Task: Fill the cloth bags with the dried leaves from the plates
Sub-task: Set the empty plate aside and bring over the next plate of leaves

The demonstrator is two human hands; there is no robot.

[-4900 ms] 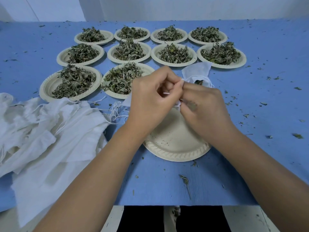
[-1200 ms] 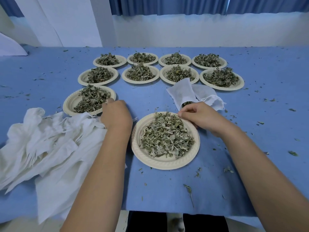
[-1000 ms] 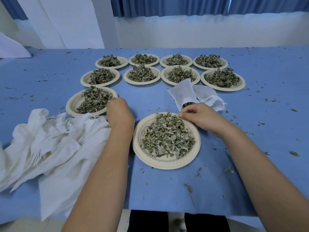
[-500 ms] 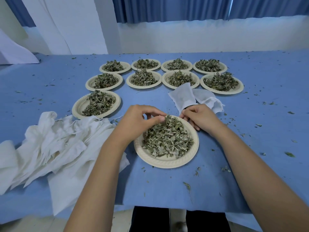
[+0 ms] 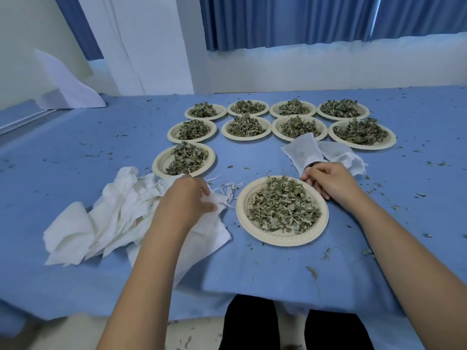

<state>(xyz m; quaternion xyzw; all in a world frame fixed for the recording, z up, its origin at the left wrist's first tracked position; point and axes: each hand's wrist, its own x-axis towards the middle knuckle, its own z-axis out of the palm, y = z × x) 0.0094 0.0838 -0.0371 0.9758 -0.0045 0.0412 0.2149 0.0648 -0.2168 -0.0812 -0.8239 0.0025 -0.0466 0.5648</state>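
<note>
I note the left hand (image 5: 187, 198) pinching a bag (image 5: 207, 229) on the pile (image 5: 113, 218). The right hand (image 5: 328, 183) lies curled at the plate (image 5: 278, 239) rim; I cannot tell whether it grips the rim.

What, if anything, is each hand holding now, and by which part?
The left hand pinches a cloth bag at its drawstring end. The right hand touches the near plate at its far rim; a grip cannot be told.
</note>
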